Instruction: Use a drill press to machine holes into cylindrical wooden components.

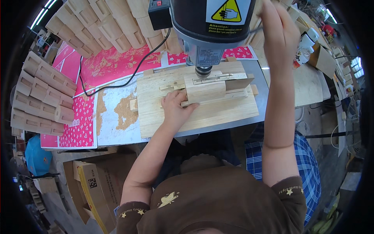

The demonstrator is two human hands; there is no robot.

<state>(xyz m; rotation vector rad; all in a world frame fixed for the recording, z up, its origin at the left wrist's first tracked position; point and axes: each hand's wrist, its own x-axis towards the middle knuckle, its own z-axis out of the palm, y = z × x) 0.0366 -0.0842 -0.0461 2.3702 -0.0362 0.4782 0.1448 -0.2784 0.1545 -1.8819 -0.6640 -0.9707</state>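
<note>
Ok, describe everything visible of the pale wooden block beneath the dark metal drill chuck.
The pale wooden block looks smooth and faintly grained, with narrow lines along its top. It lies roughly left to right over the broad wooden board, under the dark metal drill chuck. The bare left hand is at its left end; drill contact is unclear.

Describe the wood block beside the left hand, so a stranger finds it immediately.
Find the dark drill head at the top. Beneath it, over a pale board, sits the block, with the left hand at its left end. Unlike the stacked blocks, it alone lies under the chuck.
</note>
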